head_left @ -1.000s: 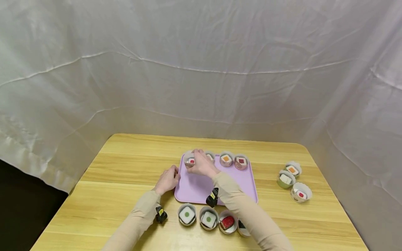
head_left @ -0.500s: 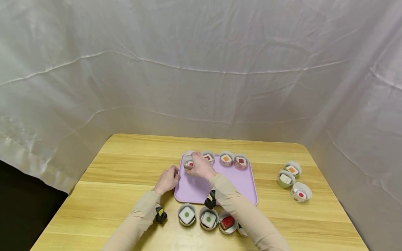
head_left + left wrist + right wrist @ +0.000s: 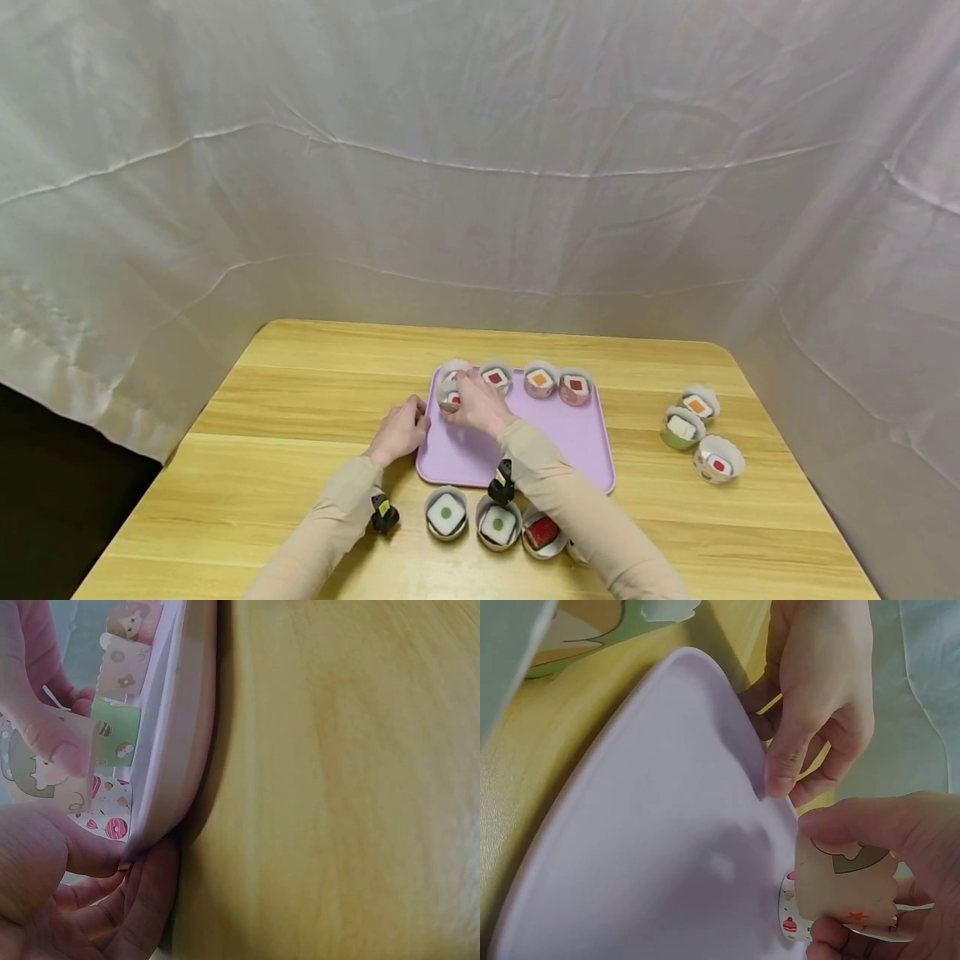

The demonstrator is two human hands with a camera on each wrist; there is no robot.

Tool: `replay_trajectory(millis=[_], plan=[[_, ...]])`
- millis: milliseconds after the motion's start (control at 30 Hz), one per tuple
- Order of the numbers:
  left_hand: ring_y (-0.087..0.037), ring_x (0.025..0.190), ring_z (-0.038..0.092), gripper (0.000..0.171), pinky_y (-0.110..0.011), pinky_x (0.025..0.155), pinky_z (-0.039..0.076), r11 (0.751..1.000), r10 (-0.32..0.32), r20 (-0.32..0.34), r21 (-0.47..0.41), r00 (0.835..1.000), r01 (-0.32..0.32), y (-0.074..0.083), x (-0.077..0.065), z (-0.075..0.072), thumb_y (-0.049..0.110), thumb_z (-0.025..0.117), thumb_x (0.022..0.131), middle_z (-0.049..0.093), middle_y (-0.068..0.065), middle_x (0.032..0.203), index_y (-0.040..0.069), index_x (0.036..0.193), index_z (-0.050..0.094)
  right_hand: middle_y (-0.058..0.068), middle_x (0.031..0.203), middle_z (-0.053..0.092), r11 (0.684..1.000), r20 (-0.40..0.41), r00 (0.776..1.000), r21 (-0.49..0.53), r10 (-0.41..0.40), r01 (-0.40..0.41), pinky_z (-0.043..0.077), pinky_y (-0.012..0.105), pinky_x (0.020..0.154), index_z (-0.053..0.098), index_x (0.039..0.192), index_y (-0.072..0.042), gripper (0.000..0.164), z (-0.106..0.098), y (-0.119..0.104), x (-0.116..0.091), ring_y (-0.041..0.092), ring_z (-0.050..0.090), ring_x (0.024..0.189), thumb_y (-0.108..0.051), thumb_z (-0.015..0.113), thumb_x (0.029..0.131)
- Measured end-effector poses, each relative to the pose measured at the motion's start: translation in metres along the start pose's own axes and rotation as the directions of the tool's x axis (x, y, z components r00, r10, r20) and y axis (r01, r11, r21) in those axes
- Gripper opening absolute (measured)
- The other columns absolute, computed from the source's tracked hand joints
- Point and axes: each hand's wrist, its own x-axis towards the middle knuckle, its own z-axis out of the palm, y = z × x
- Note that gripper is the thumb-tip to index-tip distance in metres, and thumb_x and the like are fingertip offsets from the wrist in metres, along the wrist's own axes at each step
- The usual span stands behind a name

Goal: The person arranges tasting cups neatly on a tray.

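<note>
A pale, satiny sheet [image 3: 480, 208] hangs in creases behind my wood-grained worktop [image 3: 300, 392]. On the worktop lies a smooth lilac tray [image 3: 465, 454], a shallow rectangle with rounded corners and a raised rim, its long side running left to right. My left hand [image 3: 397, 431] pinches its left edge, thumb on the inner side of the rim, fingers curled round the outside.

My right hand [image 3: 480, 402] holds a peach paper cup [image 3: 845, 889] over the tray's left end, thumb on one side, fingers on the other; whether its base rests on the tray I cannot tell. I judge one relation to matter most: the held cup is just on my side of the white printed cup [image 3: 788, 913] in the far-left corner, and I can't tell if they touch. Being round, it has no long axis to line up; my right hand has it, with my left near.

The held cup has a scalloped lip and a cartoon print; the white one carries little red sweets. Beside that stands a green cup [image 3: 120, 739]. Smallest, inside the held cup, is a whitish piece [image 3: 454, 399] with a red spot.
</note>
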Motion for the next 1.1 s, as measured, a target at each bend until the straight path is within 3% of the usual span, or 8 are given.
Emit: replay_trajectory(millis=[400,667,1100], plan=[[-0.022,0.074,0.062,0.009,-0.033,0.065,0.048,1.0,0.0,0.003,-0.004,1.0,0.0,0.0,-0.0004,0.0,0.008,0.058,0.095,0.068,-0.013,0.085,0.002,0.103,0.06,0.021,0.127,0.063,1.0,0.018,1.0,-0.012,-0.001,0.001,0.052,0.051,0.098,0.056,0.124,0.002,0.058,0.0017,-0.001,-0.0019,0.038,0.065,0.109,-0.026,0.083,0.081],[-0.022,0.073,0.061,0.01,-0.033,0.064,0.047,1.0,0.005,-0.003,0.005,1.0,-0.005,0.0001,0.0002,0.0002,0.008,0.058,0.095,0.067,-0.013,0.084,0.002,0.103,0.059,0.019,0.117,0.066,0.998,0.011,1.0,-0.067,0.008,-0.007,0.054,0.054,0.09,0.059,0.121,-0.002,0.054,0.0045,-0.0013,-0.0027,0.039,0.068,0.096,-0.029,0.082,0.081],[-0.021,0.072,0.059,0.01,-0.032,0.064,0.046,1.0,0.004,-0.007,0.018,1.0,-0.004,-0.0008,0.0008,0.0008,0.008,0.058,0.096,0.066,-0.013,0.082,0.002,0.104,0.059,0.015,0.098,0.07,0.996,0.01,1.0,-0.094,-0.007,0.008,0.056,0.042,0.071,0.061,0.113,-0.005,0.046,0.0088,-0.0006,-0.0034,0.032,0.068,0.078,-0.029,0.083,0.08]])
